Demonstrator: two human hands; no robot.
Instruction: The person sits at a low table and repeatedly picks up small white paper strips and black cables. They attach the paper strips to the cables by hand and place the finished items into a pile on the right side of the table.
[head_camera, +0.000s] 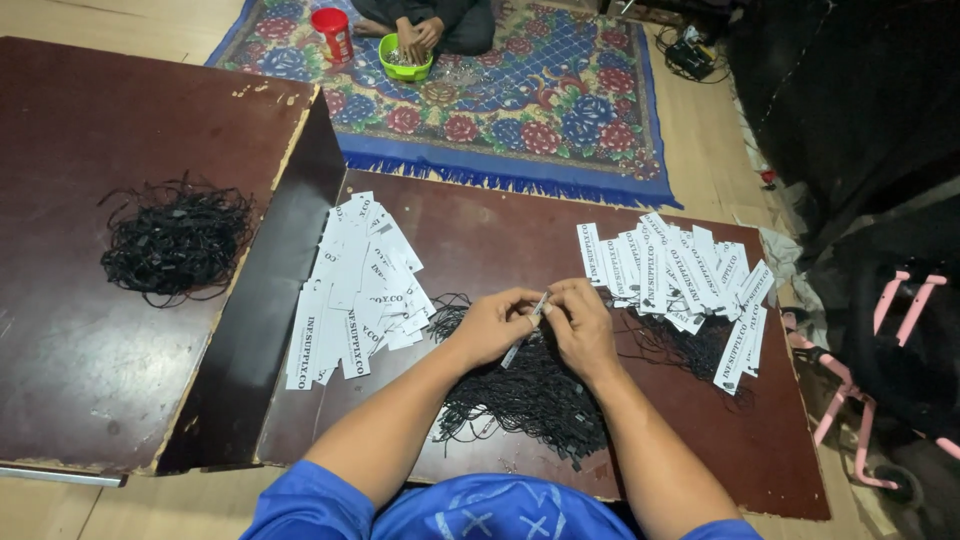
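Looking down from the head view, I saw both hands meeting over a black cord pile (530, 395) on the dark surface (480, 240). Left hand (488, 325) and right hand (580, 322) were pinched closed on one white paper tag (527, 322), touching each other at the fingertips. Whether a cord was through the tag, I couldn't tell, too small. Left of the hands lay a loose heap of white tags (355, 290); right of them a second heap (680, 275) sat partly over more cords. My read: mid-job, one tag in hand, plenty of tags and cords left in both heaps. Further left, another cord bundle (175, 240) sat on a raised brown panel (110, 120). Far back, another person's hands (415, 38) were at a green bowl (405, 60), red cup (332, 32) beside it, on a flowered rug (520, 100).
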